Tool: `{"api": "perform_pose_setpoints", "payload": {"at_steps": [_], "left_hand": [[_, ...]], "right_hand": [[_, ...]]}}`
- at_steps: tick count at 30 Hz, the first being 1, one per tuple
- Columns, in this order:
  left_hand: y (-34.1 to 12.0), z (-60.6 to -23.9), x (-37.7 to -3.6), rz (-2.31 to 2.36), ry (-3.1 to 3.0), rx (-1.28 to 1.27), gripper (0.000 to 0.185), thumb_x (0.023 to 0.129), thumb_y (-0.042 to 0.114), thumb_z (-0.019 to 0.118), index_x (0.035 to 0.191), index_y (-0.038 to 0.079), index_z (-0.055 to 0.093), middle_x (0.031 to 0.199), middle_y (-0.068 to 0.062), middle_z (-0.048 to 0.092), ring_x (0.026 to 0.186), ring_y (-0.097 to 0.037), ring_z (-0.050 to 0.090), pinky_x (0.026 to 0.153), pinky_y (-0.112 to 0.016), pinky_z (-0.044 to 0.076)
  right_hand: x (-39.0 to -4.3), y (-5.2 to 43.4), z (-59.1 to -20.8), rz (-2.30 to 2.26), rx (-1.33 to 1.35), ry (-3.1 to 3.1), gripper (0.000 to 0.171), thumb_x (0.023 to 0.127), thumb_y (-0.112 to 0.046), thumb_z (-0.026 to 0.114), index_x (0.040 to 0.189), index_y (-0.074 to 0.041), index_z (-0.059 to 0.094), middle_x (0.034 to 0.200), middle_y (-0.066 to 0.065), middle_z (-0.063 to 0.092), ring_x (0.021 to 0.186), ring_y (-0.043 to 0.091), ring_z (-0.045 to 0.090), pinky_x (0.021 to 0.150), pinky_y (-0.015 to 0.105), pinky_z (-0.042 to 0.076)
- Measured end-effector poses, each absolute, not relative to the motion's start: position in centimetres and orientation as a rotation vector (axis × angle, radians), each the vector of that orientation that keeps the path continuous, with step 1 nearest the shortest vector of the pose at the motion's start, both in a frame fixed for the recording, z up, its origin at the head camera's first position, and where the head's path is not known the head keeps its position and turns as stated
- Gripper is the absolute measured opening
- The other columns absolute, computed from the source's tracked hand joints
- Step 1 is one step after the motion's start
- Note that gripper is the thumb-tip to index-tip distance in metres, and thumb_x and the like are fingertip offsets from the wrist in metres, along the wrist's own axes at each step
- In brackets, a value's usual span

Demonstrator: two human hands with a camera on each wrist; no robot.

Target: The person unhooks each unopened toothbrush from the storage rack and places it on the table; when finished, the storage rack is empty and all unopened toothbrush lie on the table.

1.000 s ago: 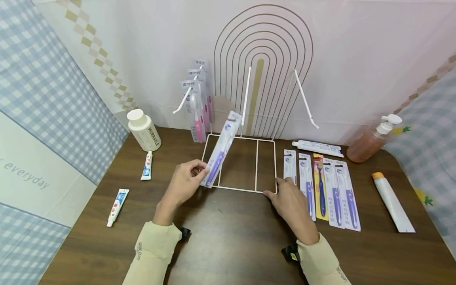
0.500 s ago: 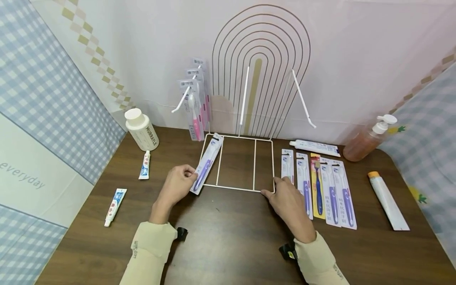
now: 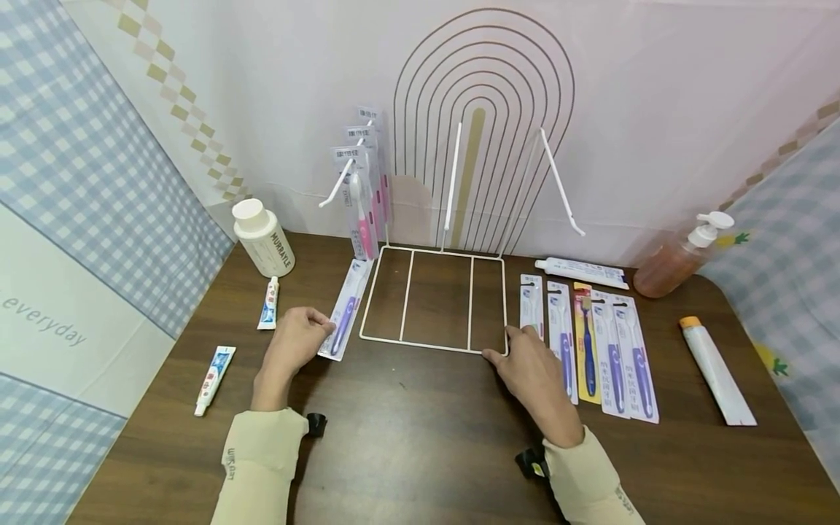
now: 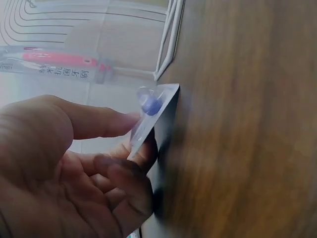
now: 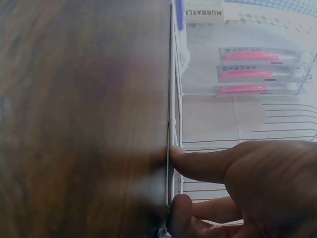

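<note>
Dark wood tabletop [image 3: 420, 437] meets a pale cloth backdrop [image 3: 302, 95] at the rear. Purple toothbrush pack [image 3: 344, 313]: located left of the base of the wire rack [image 3: 433, 345], just beside its side wire, and tilted; I cannot tell whether the lower edge touches the wood. Left hand [image 3: 292, 346]: thumb and fingers pinch the pack's outer edge near the handle end. Right hand [image 3: 534, 372]: thumb and fingers hold the rack's near right corner. Both hands are well apart.

Handling, in my judgement: pinch lightly on the card margin, clear of the blister. Level the tilted card before letting go, to prevent sliding. Steady the rack corner against knocks.

Clearances: the pack's far end lies near the bottoms of the pink packs [image 3: 363, 226] on the left hook; a straight lift there risks contact. A small toothpaste tube [image 3: 268, 302] limits leftward travel. Rightward, a row of packs [image 3: 615, 357] crowds the right hand. Widest bare room: the near table between the forearms.
</note>
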State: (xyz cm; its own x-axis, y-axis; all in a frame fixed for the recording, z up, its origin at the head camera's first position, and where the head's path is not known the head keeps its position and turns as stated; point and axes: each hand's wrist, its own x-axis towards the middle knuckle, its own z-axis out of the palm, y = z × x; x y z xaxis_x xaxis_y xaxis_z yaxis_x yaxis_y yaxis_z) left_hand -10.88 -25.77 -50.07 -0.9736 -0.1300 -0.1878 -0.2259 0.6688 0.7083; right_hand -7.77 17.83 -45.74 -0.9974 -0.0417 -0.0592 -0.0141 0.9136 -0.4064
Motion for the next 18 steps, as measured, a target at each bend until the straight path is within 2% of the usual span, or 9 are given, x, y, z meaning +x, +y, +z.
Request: {"api": "perform_pose_setpoints", "payload": {"at_steps": [9, 18], "left_hand": [[-24.9, -49.1, -10.2, 1.076, 2.752, -0.244, 0.02, 0.099, 0.033, 0.083, 0.093, 0.015, 0.085, 0.099, -0.007, 0.082, 0.087, -0.025, 0.07, 0.074, -0.035, 0.054], [-24.9, -49.1, -10.2, 1.032, 2.755, -0.199, 0.02, 0.098, 0.037, 0.085, 0.092, 0.018, 0.086, 0.098, -0.003, 0.083, 0.09, -0.023, 0.071, 0.079, -0.035, 0.055]], "right_hand": [[-6.4, 16.3, -42.0, -0.659, 0.027, 2.931, 0.067, 0.105, -0.034, 0.084, 0.153, 0.009, 0.066, 0.134, 0.031, 0.071, 0.107, 0.042, 0.073, 0.09, 0.067, 0.061], [-7.0, 16.7, -43.2, -0.653, 0.038, 2.935, 0.07, 0.105, -0.037, 0.084, 0.154, 0.008, 0.065, 0.136, 0.03, 0.07, 0.106, 0.041, 0.073, 0.088, 0.066, 0.062]]}}
